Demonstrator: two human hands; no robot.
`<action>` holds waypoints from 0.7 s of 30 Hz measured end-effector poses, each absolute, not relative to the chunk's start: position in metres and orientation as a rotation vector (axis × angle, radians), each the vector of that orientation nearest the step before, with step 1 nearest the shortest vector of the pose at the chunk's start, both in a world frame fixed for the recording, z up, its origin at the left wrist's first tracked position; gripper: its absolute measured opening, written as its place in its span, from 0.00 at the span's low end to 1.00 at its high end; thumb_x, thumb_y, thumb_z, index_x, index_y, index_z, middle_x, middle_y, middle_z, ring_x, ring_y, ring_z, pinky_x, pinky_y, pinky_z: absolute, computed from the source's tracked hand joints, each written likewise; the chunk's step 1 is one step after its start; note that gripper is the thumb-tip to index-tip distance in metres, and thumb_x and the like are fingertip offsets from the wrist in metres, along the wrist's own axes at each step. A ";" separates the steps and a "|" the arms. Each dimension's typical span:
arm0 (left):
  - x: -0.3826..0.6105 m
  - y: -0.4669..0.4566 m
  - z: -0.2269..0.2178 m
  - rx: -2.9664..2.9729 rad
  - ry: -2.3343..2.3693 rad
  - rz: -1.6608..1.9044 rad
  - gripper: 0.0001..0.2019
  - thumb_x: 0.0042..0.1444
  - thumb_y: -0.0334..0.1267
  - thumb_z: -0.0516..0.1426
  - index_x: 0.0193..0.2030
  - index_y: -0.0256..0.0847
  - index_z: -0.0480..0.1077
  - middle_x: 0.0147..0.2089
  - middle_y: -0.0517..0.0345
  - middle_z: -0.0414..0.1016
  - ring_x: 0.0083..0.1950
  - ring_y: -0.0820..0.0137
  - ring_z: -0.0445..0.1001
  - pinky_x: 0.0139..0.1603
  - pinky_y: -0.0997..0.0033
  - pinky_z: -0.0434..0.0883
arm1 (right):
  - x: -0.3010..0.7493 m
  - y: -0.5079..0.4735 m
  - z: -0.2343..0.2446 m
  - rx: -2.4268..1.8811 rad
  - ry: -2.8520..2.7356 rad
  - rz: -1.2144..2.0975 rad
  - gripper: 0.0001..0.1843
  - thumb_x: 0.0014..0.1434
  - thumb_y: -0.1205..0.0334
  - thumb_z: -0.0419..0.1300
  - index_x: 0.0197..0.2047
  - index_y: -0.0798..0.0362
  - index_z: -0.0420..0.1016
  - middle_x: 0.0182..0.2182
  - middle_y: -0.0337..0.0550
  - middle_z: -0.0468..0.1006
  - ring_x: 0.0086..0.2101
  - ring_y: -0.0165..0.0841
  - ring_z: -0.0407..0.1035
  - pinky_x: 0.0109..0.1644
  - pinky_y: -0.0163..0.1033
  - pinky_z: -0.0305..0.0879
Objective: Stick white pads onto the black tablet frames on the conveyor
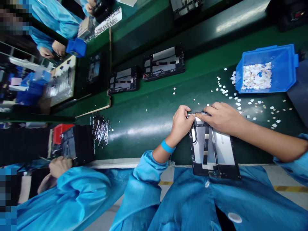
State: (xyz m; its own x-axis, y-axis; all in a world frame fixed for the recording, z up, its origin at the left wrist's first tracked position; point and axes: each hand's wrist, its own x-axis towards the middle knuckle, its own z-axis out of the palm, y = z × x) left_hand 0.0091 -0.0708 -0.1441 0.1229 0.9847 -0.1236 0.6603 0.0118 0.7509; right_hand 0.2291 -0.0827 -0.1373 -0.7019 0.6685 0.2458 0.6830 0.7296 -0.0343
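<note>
An opened tablet [222,147] with its battery and ribbon cables showing lies at the front edge of the green bench, its near end overhanging toward my body. My left hand [182,122] grips the tablet's far left corner, thumb and fingers pinched at the rim. Across the far edge, my right hand [222,116] rests with its fingers curled over the frame and its index finger reaching toward my left thumb. Whatever small part sits between the fingertips is too small to make out. A blue band circles my left wrist.
A blue bin [280,69] of small white pieces stands at the right, with loose pieces scattered around it. Two more opened tablets [165,62] lie farther back. A pile of thin metal strips [101,131] is on the left, near a co-worker's hand [60,166].
</note>
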 end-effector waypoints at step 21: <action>0.002 -0.026 -0.121 1.653 1.346 0.189 0.04 0.56 0.28 0.58 0.33 0.40 0.69 0.27 0.64 0.69 0.29 0.73 0.66 0.28 0.72 0.58 | 0.223 -0.087 -0.132 -1.096 -2.729 -0.114 0.22 0.66 0.71 0.55 0.60 0.53 0.79 0.37 0.50 0.76 0.36 0.40 0.59 0.36 0.45 0.43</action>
